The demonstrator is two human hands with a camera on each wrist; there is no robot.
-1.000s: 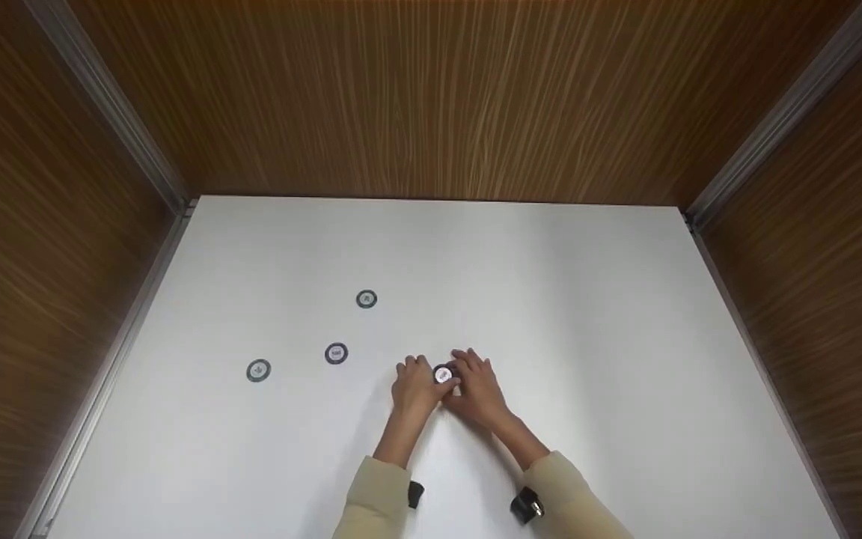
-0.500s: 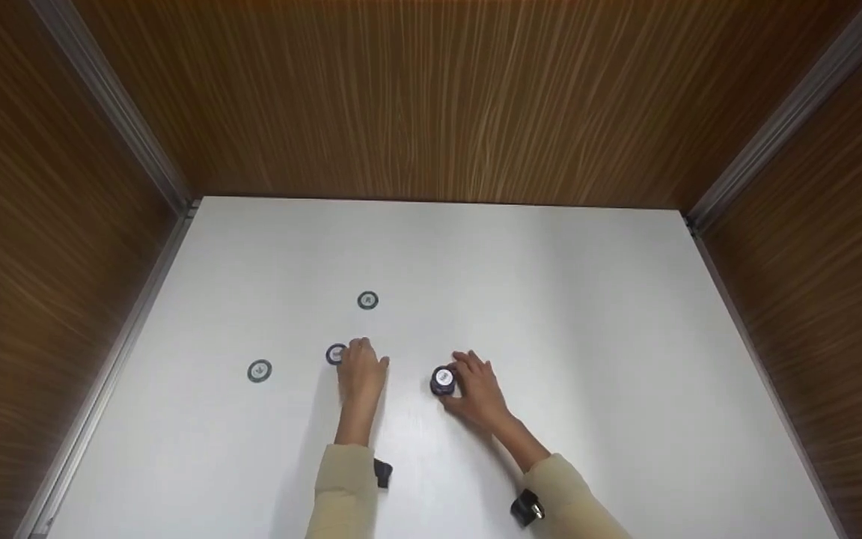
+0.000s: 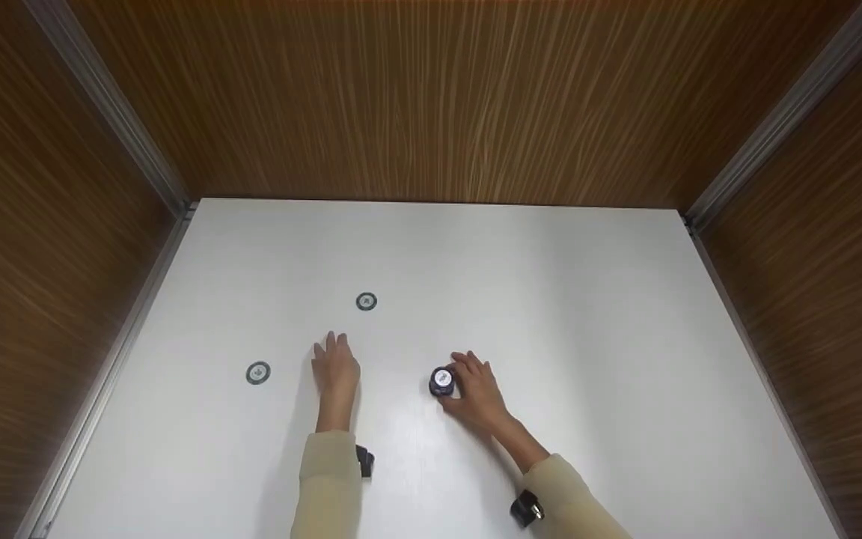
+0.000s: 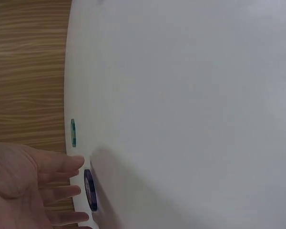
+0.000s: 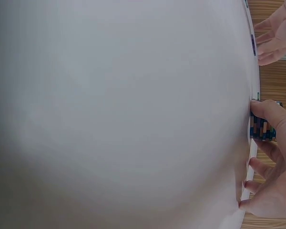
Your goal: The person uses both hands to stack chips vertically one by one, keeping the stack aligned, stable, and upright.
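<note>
While gripping the stack [image 3: 442, 380] between thumb and curved fingers of the right hand [image 3: 476, 385], can see a stubby cylinder, dark with orange and blue blocks round the side, pale and printed on top. Notice thin, flat, round shapes too: a purple chip [image 4: 90, 190], a far chip [image 3: 366, 302] toward the far edge of the desk [image 3: 588, 374], a left chip [image 3: 258, 373] nearer the left edge. See smooth white there, streaky wood grain on the panels [image 3: 431, 97] beyond. Since a second ago, have moved the left hand [image 3: 336, 367] off from the stack toward the left edge, now hiding the purple chip from the head view; have kept the right hand in place. Hold nothing in the left hand, with fingers extended and spread just beside the purple chip; cannot tell whether touching. Have the stack at the left side of the right palm, about midway between left and right edges.
</note>
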